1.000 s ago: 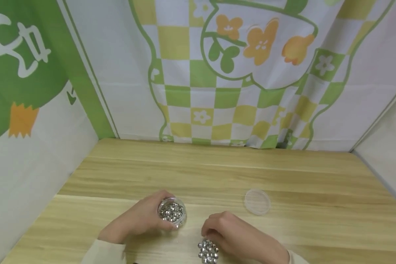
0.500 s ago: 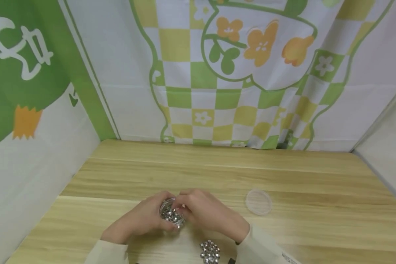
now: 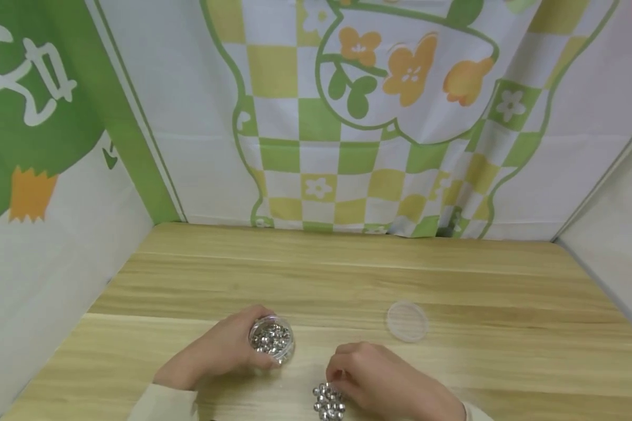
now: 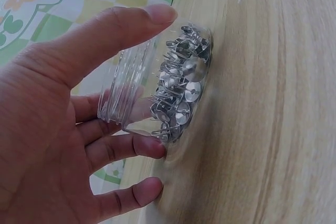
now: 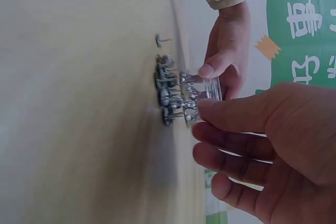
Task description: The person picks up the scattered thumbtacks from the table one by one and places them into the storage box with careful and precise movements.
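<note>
My left hand (image 3: 232,346) grips a small clear plastic jar (image 4: 128,85), mouth up and tilted towards the right. Silver thumbtacks (image 4: 181,77) fill its lower part. To the right, my right hand (image 3: 381,377) has thumb and forefinger pinched together on a thumbtack, mostly hidden by the fingertips. Those fingertips (image 5: 207,109) are right at the edge of a tight cluster of thumbtacks (image 3: 329,402) on the table. In the right wrist view the cluster's tacks (image 5: 167,98) stand heads down, pins up, with a single thumbtack (image 5: 160,40) apart from them.
A clear round lid (image 3: 407,321) lies flat on the wooden table (image 3: 216,257), beyond my right hand. Behind the table hangs a curtain with green and yellow checks (image 3: 321,158). A green and white cloth (image 3: 47,117) covers the left side.
My right hand dipped its fingers into the jar half a second ago. Now it is back at the cluster, nearer to me and to the right. The left hand keeps the jar in place.
</note>
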The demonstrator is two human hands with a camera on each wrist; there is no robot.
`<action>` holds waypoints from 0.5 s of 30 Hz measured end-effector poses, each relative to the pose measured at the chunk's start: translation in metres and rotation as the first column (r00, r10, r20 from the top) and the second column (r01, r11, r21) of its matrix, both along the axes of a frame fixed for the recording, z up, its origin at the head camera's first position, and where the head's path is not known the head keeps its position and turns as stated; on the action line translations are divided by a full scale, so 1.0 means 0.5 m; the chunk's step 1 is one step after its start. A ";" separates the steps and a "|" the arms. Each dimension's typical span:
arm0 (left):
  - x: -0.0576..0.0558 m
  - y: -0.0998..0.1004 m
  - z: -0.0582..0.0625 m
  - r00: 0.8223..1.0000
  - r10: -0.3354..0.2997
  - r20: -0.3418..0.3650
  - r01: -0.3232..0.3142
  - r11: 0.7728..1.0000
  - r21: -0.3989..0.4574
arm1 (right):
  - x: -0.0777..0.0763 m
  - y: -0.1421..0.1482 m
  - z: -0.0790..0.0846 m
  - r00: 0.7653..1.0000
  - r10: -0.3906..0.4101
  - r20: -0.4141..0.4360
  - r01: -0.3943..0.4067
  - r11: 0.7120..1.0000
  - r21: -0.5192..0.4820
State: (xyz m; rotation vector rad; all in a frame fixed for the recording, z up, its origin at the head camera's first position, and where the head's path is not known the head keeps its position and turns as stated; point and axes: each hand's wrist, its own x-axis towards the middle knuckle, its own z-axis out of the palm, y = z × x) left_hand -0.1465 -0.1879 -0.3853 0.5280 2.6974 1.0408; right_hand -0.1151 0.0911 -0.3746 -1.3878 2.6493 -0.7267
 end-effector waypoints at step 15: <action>0.000 -0.002 -0.001 1.000 -0.008 0.001 0.007 1.000 0.018 | 0.016 0.015 -0.014 0.999 0.044 -0.026 -0.044 0.999 -0.007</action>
